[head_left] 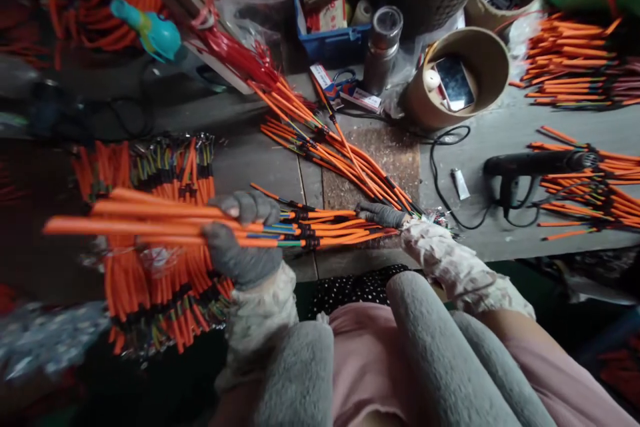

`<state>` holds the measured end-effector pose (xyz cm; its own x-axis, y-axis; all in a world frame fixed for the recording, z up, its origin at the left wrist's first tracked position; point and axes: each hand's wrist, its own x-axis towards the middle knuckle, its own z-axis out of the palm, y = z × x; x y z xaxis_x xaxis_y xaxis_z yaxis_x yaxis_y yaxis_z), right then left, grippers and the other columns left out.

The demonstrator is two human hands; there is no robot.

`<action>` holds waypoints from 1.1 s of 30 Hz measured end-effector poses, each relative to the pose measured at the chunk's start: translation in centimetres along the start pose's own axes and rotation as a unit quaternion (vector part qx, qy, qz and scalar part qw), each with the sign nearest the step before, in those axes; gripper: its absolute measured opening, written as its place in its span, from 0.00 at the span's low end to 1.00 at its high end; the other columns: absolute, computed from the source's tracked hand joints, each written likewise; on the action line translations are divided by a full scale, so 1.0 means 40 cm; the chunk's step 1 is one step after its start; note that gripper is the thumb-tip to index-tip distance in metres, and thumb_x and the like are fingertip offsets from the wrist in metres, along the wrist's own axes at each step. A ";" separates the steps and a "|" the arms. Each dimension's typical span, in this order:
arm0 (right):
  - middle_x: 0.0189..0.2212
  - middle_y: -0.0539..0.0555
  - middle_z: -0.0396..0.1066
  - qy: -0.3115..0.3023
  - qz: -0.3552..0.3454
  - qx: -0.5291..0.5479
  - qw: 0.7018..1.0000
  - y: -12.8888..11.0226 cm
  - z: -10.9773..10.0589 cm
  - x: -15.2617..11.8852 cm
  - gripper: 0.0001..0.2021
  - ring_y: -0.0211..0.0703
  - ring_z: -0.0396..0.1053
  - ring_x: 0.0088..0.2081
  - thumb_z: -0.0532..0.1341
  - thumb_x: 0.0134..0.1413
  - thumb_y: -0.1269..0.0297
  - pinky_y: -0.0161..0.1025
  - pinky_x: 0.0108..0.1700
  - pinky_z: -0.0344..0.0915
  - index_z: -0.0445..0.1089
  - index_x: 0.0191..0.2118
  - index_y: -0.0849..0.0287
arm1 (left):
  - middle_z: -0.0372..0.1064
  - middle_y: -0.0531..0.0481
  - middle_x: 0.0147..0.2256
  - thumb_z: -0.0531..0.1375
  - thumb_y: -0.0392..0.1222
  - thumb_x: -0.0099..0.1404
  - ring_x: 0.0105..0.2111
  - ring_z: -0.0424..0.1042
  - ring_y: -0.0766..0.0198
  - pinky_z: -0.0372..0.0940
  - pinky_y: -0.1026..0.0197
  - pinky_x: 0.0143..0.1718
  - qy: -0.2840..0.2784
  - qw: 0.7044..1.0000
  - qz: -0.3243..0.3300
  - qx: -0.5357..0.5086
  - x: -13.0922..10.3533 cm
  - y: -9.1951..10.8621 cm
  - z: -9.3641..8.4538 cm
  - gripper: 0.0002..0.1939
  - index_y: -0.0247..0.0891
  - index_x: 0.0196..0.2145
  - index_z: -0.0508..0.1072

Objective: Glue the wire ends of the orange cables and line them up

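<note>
My left hand point(243, 260), in a grey glove, is wrapped round a bunch of orange cables point(155, 217) held out level. Their thick orange ends reach to the left, with black bands and blue, green and yellow wires showing right of the hand. My right hand point(383, 215), gloved too, has its fingers closed over the right-hand part of the same bunch; its grip underneath is partly hidden. Just beyond, more orange cables point(340, 157) lie slantwise on the table. A thick stack of tied orange cables point(150, 280) lies below and behind my left hand.
On the table point(480, 240) stand a metal flask point(383, 53), a cardboard tub point(460, 90) holding a phone, and a blue box point(333, 43). A black heat gun point(535, 167) with its cord and a small white tube point(460, 184) lie right. More cables point(570, 57) line the right side.
</note>
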<state>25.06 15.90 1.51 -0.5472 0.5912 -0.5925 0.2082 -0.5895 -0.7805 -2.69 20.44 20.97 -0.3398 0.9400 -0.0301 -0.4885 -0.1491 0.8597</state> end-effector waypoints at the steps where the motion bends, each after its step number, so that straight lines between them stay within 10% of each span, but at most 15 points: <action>1: 0.37 0.52 0.75 0.019 -0.014 -0.015 1.000 -0.005 -0.012 0.000 0.23 0.47 0.73 0.42 0.65 0.61 0.39 0.46 0.52 0.74 0.74 0.45 0.55 | 0.53 0.59 0.22 0.74 0.57 0.61 0.21 0.55 0.71 0.57 0.67 0.20 0.020 1.000 0.000 -0.005 0.012 -0.012 -0.001 0.24 0.37 0.31 0.69; 4: 0.42 0.56 0.74 0.079 -0.072 -0.072 0.992 -0.033 0.007 -0.027 0.24 0.51 0.71 0.47 0.62 0.63 0.38 0.51 0.57 0.71 0.73 0.49 0.56 | 0.59 0.59 0.25 0.77 0.56 0.57 0.25 0.60 0.72 0.59 0.68 0.24 0.077 0.997 -0.005 -0.014 0.038 -0.046 -0.004 0.26 0.35 0.36 0.70; 11: 0.55 0.62 0.72 0.093 -0.150 -0.351 0.920 -0.107 0.259 -0.023 0.21 0.53 0.68 0.58 0.61 0.71 0.47 0.49 0.62 0.66 0.70 0.60 0.56 | 0.62 0.59 0.27 0.74 0.57 0.61 0.26 0.62 0.72 0.58 0.66 0.26 0.148 0.989 0.015 0.023 0.051 -0.074 0.001 0.26 0.36 0.38 0.67; 16: 0.45 0.64 0.76 0.108 -0.025 -0.423 0.899 0.035 0.091 -0.075 0.13 0.53 0.74 0.46 0.60 0.72 0.59 0.45 0.51 0.69 0.77 0.49 0.63 | 0.56 0.60 0.23 0.47 0.46 0.83 0.21 0.57 0.73 0.51 0.65 0.23 0.303 0.950 0.011 0.077 0.064 -0.089 -0.049 0.17 0.38 0.34 0.61; 21: 0.53 0.74 0.73 0.171 -0.003 -0.447 0.878 0.065 -0.037 -0.144 0.21 0.65 0.70 0.55 0.53 0.75 0.57 0.60 0.59 0.64 0.75 0.55 0.68 | 0.62 0.59 0.27 0.52 0.38 0.80 0.25 0.63 0.74 0.58 0.66 0.27 0.351 0.925 0.017 0.143 0.074 -0.111 -0.070 0.12 0.37 0.35 0.62; 25: 0.57 0.60 0.74 0.095 -0.127 -0.427 0.890 -0.085 0.174 -0.057 0.22 0.53 0.69 0.59 0.57 0.74 0.49 0.50 0.65 0.64 0.69 0.64 0.52 | 0.67 0.57 0.29 0.58 0.34 0.74 0.27 0.66 0.72 0.60 0.66 0.27 0.350 0.914 0.021 0.203 0.085 -0.120 -0.047 0.07 0.36 0.35 0.65; 29: 0.61 0.68 0.70 0.120 -0.144 -0.391 0.901 -0.204 0.401 0.074 0.30 0.59 0.68 0.60 0.53 0.74 0.44 0.55 0.63 0.67 0.63 0.69 0.61 | 0.61 0.58 0.26 0.59 0.36 0.72 0.22 0.60 0.73 0.53 0.66 0.23 0.327 0.920 0.008 0.215 0.081 -0.116 -0.042 0.08 0.36 0.33 0.65; 33: 0.44 0.60 0.78 0.112 -0.048 -0.409 0.904 -0.119 0.330 0.061 0.16 0.49 0.75 0.45 0.57 0.75 0.52 0.44 0.49 0.73 0.74 0.53 0.59 | 0.58 0.58 0.26 0.57 0.36 0.72 0.22 0.56 0.73 0.50 0.66 0.22 0.318 0.923 0.010 0.215 0.063 -0.106 -0.072 0.08 0.35 0.34 0.65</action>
<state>12.02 12.86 6.40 -0.4368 0.7684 -0.4678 0.7481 0.0215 -0.6633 -3.80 22.57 15.78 -0.8156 0.5472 -0.1883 -0.1601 0.0993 0.9821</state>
